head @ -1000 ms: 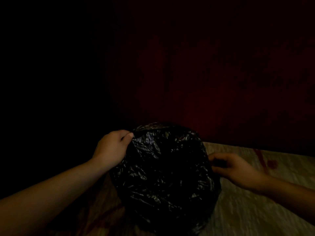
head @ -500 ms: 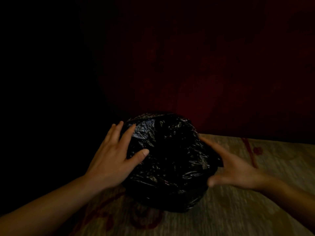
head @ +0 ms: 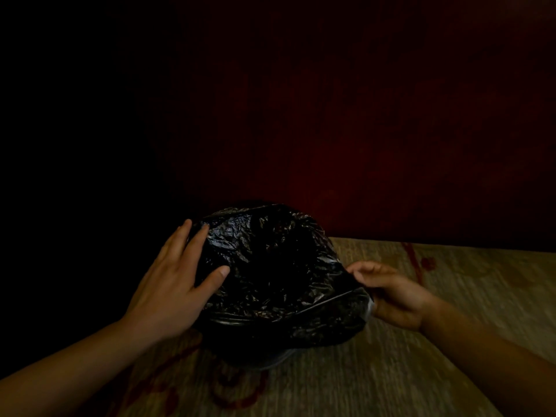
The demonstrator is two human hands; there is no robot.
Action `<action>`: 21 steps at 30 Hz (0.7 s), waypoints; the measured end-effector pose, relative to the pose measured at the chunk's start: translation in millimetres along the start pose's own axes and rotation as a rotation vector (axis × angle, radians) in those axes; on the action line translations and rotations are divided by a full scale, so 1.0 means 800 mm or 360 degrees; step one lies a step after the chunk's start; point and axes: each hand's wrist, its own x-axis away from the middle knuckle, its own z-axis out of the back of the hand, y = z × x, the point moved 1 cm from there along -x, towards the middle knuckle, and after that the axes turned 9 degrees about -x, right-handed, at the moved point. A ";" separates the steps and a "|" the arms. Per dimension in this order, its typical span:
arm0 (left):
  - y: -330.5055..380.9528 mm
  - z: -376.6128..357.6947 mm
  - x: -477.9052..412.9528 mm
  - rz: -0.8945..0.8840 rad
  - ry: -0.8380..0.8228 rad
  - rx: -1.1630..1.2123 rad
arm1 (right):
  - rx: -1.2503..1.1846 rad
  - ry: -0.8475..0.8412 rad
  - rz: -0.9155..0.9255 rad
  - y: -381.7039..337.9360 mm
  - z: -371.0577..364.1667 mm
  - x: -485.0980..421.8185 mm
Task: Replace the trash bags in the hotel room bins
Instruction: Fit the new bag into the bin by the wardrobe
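A crinkled black trash bag (head: 270,266) covers a round bin standing on the carpet in the middle of the view; the bin itself is almost wholly hidden, with only a pale sliver of its base (head: 276,361) showing. My left hand (head: 177,281) lies flat on the bag's left side, fingers spread and thumb pressing the plastic. My right hand (head: 391,293) is at the bag's right edge, fingers curled and pinching the plastic there.
The floor is beige carpet (head: 421,371) with a red pattern. A dark red wall (head: 361,145) rises right behind the bin. The whole left side is black and unreadable.
The view has shifted, so the bin sits lower and farther off. My left hand went from pinching the bag to lying flat. My right hand opened, then closed on the right edge.
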 end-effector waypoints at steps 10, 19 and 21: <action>-0.004 -0.003 0.001 0.0000 0.0041 0.0035 | -0.0627 0.0072 0.0052 0.036 0.001 -0.001; -0.005 -0.006 0.003 0.0018 0.0070 0.0074 | 0.0163 0.0482 0.0457 0.020 -0.001 0.013; -0.002 -0.005 0.003 0.0032 0.0083 0.0086 | 0.0293 0.0523 0.0563 0.020 -0.004 0.013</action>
